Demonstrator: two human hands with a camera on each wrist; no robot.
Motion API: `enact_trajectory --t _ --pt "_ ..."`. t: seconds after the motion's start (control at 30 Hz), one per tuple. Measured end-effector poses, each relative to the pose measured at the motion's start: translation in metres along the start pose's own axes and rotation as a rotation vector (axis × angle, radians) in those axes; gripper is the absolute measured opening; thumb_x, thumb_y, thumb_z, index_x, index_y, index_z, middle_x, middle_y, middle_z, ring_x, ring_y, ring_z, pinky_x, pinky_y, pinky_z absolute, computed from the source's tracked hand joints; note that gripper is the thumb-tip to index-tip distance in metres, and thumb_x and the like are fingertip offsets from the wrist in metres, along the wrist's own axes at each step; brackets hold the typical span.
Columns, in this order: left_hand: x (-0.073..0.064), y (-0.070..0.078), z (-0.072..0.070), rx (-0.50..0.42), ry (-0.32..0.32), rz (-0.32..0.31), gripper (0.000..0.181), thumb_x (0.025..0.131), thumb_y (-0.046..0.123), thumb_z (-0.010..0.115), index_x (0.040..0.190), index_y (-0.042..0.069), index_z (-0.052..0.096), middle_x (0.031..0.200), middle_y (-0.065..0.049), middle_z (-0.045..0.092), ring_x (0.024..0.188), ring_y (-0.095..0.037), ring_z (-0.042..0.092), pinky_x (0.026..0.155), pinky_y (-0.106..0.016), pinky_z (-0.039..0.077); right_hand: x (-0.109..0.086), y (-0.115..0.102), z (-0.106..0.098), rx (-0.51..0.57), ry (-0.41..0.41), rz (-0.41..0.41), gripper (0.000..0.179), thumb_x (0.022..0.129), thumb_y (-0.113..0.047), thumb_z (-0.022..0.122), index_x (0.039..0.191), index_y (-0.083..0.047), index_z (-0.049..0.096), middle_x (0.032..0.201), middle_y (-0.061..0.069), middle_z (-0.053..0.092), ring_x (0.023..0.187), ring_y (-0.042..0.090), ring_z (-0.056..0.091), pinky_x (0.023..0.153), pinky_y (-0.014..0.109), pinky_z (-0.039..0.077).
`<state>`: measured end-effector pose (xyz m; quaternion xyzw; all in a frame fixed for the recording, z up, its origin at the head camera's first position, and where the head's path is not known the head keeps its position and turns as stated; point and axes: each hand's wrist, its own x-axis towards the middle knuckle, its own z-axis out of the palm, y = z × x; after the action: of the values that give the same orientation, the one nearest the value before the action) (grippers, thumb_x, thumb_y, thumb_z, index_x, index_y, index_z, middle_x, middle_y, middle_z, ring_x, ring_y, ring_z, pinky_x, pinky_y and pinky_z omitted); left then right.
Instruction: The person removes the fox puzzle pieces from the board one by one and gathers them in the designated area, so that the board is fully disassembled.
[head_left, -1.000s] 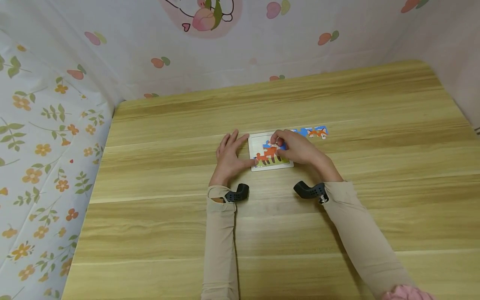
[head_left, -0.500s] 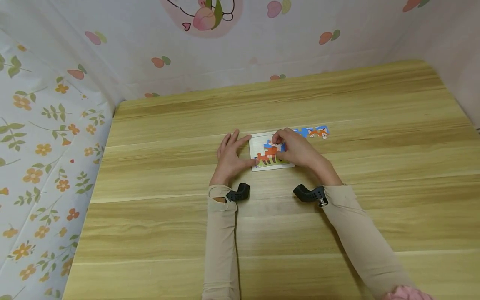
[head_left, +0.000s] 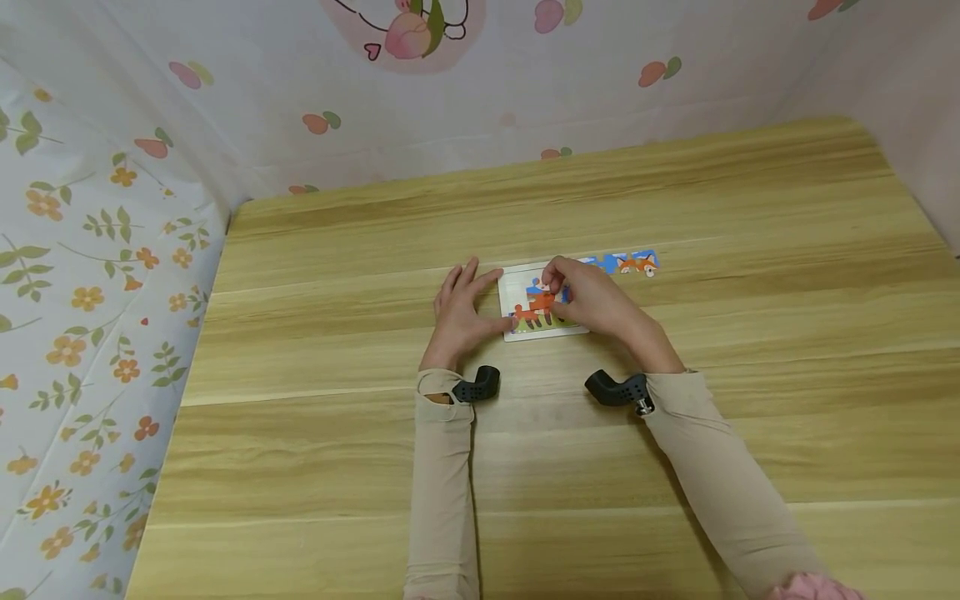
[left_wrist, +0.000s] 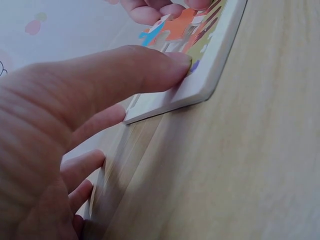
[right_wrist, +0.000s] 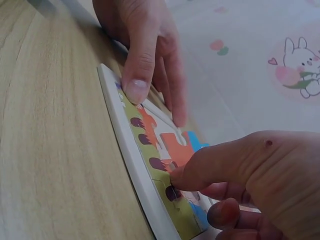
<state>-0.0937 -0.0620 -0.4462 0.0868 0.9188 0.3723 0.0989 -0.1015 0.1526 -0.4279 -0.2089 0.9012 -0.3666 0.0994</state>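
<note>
On the table (head_left: 540,483) lay the puzzle (head_left: 540,302): left hand (head_left: 459,323) spread wide, thumb on its near left corner; right hand (head_left: 594,297) curled over its right side, thumb touching, any pinch indiscernible; loose pieces (head_left: 637,265) beyond.

From the head view, the change is slight. The person's bare right hand (head_left: 596,296) has its wrist a little nearer the body than a second ago, and the black, bent wrist-mounted device (head_left: 618,389) sits closer too. Between thumb and fingers, more orange shows on the flat, animal-printed jigsaw puzzle (head_left: 538,303), where paler patches showed before.
</note>
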Motion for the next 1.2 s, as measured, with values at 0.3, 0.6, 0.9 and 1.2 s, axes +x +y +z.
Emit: enact_trajectory --t 0.3,0.6,0.9,1.2 --pt "0.000 0.000 0.001 0.003 0.003 -0.003 0.073 0.070 0.029 0.081 0.136 0.023 0.050 0.153 -0.001 0.019 0.139 -0.019 0.005 0.108 -0.044 0.004 -0.002 0.000 0.001 -0.029 0.023 -0.002 0.027 0.075 0.000 0.067 0.099 -0.001 0.054 0.084 0.008 0.059 0.066 0.020 0.051 0.064 0.032 0.040" --pt "0.000 -0.001 0.001 -0.010 0.005 -0.009 0.073 0.070 0.029 0.081 0.136 0.024 0.050 0.153 0.000 0.019 0.139 -0.018 0.004 0.108 -0.044 0.004 -0.002 0.003 0.000 -0.064 0.052 -0.007 0.025 0.075 -0.003 0.065 0.098 -0.001 0.055 0.084 0.008 0.061 0.070 0.020 0.052 0.066 0.033 0.040" --pt "0.000 -0.001 0.001 -0.011 0.002 -0.006 0.074 0.069 0.027 0.081 0.136 0.023 0.050 0.153 -0.001 0.019 0.139 -0.018 0.004 0.108 -0.043 0.003 -0.009 0.007 -0.013 -0.058 0.078 0.005 0.028 0.077 -0.008 0.068 0.101 -0.004 0.055 0.084 0.006 0.057 0.060 0.017 0.046 0.060 0.032 0.038" --pt "0.000 -0.003 0.001 -0.008 -0.007 0.002 0.074 0.070 0.028 0.081 0.136 0.023 0.049 0.154 -0.001 0.018 0.140 -0.019 0.004 0.108 -0.044 0.003 -0.022 0.019 -0.034 -0.038 0.103 0.073 0.027 0.076 -0.005 0.070 0.098 -0.004 0.055 0.082 0.007 0.054 0.065 0.020 0.048 0.063 0.034 0.039"
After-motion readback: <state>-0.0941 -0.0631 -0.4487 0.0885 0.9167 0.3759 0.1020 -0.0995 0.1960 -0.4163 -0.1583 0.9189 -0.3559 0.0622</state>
